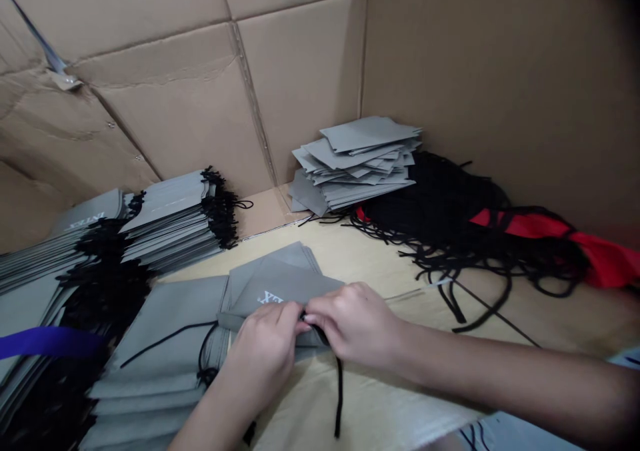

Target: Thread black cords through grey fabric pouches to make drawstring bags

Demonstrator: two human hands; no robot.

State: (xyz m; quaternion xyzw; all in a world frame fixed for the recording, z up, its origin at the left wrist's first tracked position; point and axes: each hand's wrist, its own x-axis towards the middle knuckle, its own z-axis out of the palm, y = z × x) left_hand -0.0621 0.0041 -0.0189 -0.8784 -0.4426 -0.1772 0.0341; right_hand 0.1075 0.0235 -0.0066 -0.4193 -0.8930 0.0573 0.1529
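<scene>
Here, a cardboard wall (300, 91) encloses the desk (360, 258), where grey drawstring bags (170, 218) are stacked and black cords (440, 198) are heaped. A grey bag (280, 291) is pinched at its hem by the left hand (263, 351) and right hand (355, 324), beside the stacks, which crowd the work and could be knocked; the dangling black cord (339, 398) could be snagged if pulled.

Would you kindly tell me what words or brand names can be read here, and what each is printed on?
"INTEX", upside down in white, on the top grey pouch of the left stack.
"EX", upside down in white, on the grey pouch being handled; the left hand hides the rest.
</scene>
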